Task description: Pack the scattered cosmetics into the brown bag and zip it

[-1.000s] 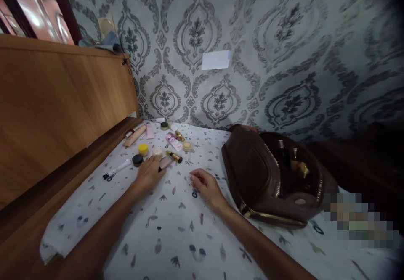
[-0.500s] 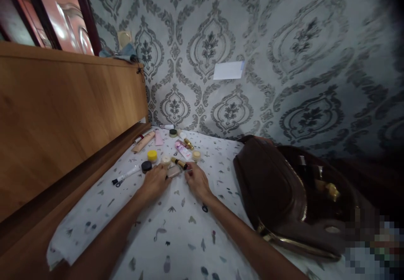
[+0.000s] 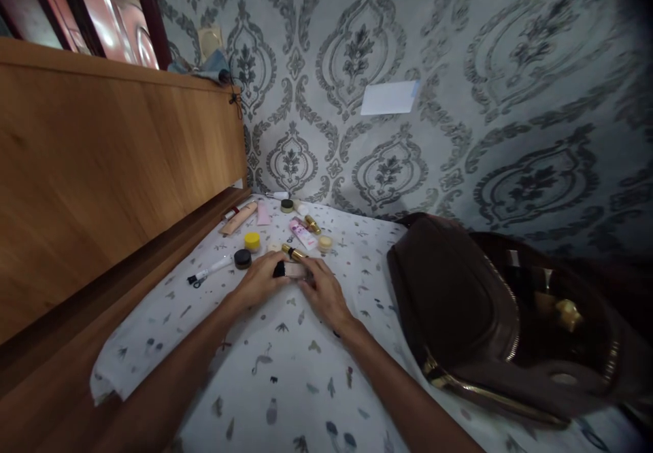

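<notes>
A small bottle of beige liquid with a black cap [image 3: 294, 271], like a foundation bottle, lies sideways between my hands. My left hand [image 3: 261, 279] has its fingers closed at the black cap end. With its fingers bent over the other end of the bottle is my right hand [image 3: 325, 291]. Just beyond the bottle lies a gold lipstick tube [image 3: 293, 252], partly behind my right fingers. A black-lidded jar [image 3: 243, 258] stands left of my left hand, and a yellow jar [image 3: 252, 241] is behind it. Past my right hand sits a cream-coloured round jar [image 3: 325, 243].
Farther back lie a pink-and-white tube [image 3: 304, 234], another gold tube [image 3: 312, 224], a pink tube [image 3: 263, 213] and a dark-lidded jar [image 3: 287, 205]. A white pen-like item [image 3: 210, 270] is at left. An open brown bag [image 3: 449, 296] stands at right; a wooden panel [image 3: 122, 160] borders the left.
My right hand has moved from the gold lipstick tube onto the bottle. The bottle now spans both hands, its black cap showing at left. The camera view has shifted slightly.
</notes>
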Tool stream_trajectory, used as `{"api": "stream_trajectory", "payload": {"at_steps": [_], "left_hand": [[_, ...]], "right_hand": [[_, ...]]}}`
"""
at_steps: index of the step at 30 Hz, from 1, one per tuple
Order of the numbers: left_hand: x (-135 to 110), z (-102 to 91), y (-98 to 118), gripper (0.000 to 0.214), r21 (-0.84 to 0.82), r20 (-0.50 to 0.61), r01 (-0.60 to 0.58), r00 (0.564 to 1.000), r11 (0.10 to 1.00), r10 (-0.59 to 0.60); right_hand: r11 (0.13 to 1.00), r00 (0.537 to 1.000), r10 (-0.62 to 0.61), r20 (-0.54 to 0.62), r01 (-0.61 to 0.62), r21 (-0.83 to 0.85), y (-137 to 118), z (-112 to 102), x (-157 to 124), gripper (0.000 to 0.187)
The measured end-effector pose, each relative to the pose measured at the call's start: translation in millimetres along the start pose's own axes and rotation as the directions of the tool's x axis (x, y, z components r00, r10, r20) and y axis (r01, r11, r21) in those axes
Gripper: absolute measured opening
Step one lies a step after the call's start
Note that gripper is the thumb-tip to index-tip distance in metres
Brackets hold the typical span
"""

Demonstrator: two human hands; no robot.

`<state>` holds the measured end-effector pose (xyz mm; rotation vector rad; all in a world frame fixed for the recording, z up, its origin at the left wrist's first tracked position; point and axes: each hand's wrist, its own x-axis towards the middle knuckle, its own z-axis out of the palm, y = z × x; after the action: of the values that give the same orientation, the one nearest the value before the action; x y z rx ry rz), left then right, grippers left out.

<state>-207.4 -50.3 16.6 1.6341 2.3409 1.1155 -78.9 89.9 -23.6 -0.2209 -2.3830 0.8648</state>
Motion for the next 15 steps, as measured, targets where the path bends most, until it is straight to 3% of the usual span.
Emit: {"api": "stream_trajectory", "payload": {"at_steps": [4, 11, 15], "left_hand": [[2.2, -3.0, -0.3, 0.036, -0.194, -0.019, -0.048, 0.999, 0.980, 0.045], [3.3, -12.1, -7.4, 0.030, -0.422, 0.043, 0.098, 0.995, 0.901, -0.088], [7.7, -27.0, -10.5, 0.039, -0.587, -0.114, 0.157, 0.955, 0.794, -0.273]], "right_hand": [[0.985, 0.998, 0.067, 0.016, -0.064, -0.162, -4.3, -0.8, -1.3, 0.044], [0.968, 0.993, 0.116, 0.026, -0.107, -0.225, -12.0, -4.4, -2.4, 0.034], [0.972, 0.984, 0.176, -0.021, -0.177, -0.154, -10.9, -6.8, -0.9, 0.032]]}}
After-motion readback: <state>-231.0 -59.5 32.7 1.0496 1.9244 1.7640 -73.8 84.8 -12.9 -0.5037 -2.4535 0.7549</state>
